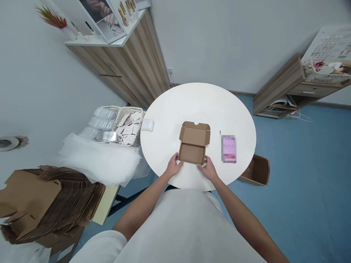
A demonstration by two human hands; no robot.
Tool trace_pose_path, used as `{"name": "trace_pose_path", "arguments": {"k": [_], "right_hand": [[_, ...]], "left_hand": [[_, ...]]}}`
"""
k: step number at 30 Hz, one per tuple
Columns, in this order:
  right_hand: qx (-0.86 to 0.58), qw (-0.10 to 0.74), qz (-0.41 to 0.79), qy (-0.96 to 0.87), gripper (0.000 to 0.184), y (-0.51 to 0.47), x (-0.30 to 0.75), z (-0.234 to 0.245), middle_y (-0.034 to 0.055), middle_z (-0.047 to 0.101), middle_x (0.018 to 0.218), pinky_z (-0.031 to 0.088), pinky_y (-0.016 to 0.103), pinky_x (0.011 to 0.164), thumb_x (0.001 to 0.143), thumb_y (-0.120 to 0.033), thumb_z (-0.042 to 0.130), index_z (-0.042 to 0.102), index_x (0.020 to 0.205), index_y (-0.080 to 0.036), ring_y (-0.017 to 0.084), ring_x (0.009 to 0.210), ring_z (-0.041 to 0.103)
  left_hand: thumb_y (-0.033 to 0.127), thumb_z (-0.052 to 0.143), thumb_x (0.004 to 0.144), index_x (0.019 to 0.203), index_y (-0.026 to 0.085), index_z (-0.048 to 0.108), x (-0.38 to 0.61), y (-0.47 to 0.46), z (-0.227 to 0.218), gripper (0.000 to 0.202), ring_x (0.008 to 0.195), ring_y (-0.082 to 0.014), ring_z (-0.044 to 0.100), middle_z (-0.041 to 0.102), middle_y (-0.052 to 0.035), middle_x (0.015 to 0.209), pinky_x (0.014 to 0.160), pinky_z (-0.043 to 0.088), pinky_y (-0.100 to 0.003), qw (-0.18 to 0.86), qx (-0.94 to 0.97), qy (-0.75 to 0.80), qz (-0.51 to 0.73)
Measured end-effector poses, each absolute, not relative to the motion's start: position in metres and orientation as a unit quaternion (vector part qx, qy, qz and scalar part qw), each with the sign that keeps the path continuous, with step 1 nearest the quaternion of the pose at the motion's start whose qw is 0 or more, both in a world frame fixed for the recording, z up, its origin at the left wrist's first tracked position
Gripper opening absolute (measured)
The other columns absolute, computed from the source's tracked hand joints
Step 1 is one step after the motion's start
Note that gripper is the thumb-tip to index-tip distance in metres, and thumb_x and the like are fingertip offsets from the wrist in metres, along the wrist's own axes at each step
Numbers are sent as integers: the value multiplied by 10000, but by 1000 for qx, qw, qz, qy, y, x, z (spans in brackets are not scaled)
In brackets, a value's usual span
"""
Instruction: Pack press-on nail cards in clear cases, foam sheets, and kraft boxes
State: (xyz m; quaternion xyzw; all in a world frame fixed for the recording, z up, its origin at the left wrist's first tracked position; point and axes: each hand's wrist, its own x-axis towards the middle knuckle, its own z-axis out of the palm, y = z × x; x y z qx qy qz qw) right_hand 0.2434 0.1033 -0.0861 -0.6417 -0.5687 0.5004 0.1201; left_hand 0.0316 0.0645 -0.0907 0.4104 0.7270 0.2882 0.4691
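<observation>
A small brown cardboard mailer box (194,143) lies open on the round white table (170,109), its lid folded back away from me. My left hand (174,165) grips the box's near left corner, fingers curled on it. At the near right corner my right hand (208,168) pinches the box the same way. A pink packet (228,148) lies flat on the table to the right of the box, apart from both hands.
A small clear bag (147,125) rests at the table's left edge. To the left stand a basket of small cards (128,126), white foam sheets (98,159) and a stack of flat cardboard blanks (52,202). An open brown box (257,170) sits on the blue floor at right.
</observation>
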Motion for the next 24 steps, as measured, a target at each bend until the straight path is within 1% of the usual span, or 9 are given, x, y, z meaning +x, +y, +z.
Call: {"name": "trace_pose_path", "arguments": {"k": [3,5,8,11,13,16,18,20,24], "right_hand": [[-637,132,500,-571,747,98,246,-87,77,484,1079,445,299,655,677,-486,530,220,1299,-211,129,647,527],[-648,161,467,-580,746,94,249,-84,103,448,1116,448,321,665,691,-502,515,211,1304,-205,131,644,504],[-658,228,381,-608,685,87,249,-74,127,399,1148,444,353,689,719,-482,498,247,1287,-194,151,696,469],[-619,271,349,-649,580,85,236,-58,104,429,1054,443,348,670,749,-428,483,309,1248,-189,151,692,436],[-577,254,374,-680,482,87,216,-47,73,464,932,443,331,639,770,-389,461,375,1202,-193,146,656,430],[-514,168,446,-713,338,95,168,-32,54,501,862,448,314,616,786,-357,440,486,1095,-229,151,644,460],[-484,128,494,-711,296,105,128,-27,57,524,909,458,318,657,781,-353,449,524,1047,-246,159,694,496],[-481,118,532,-686,313,120,85,-31,51,533,977,461,323,708,765,-356,475,524,1058,-257,164,774,522],[-543,128,592,-582,391,159,9,-53,55,519,1109,446,313,782,726,-378,521,507,1091,-239,161,910,526]], "left_hand": [[353,575,731,1314,190,279,33,58,-88,673,1113,-244,440,436,-130,1252,819,419,-349,454,421,736,275],[382,578,727,1316,187,276,31,52,-86,689,1132,-248,429,425,-130,1263,859,404,-361,450,428,738,264],[429,565,728,1299,194,305,18,42,-81,670,1160,-251,405,403,-121,1284,911,376,-371,445,443,738,247],[447,536,743,1244,210,374,-10,34,-76,578,1143,-240,420,412,-100,1269,917,378,-373,426,457,744,238],[433,523,752,1185,219,431,-37,35,-74,491,1124,-233,434,437,-85,1232,912,383,-376,400,460,755,242],[379,532,750,1113,214,482,-84,51,-74,402,1111,-237,436,473,-82,1170,909,382,-384,346,445,782,265],[341,541,744,1096,203,489,-115,69,-74,382,1114,-243,430,480,-92,1149,918,371,-388,317,429,796,287],[320,549,739,1103,203,480,-143,90,-73,389,1133,-246,411,472,-96,1156,945,341,-392,305,419,798,307],[305,588,709,1195,172,397,-183,132,-74,539,1212,-253,319,382,-119,1255,1018,243,-386,311,418,794,313]]}}
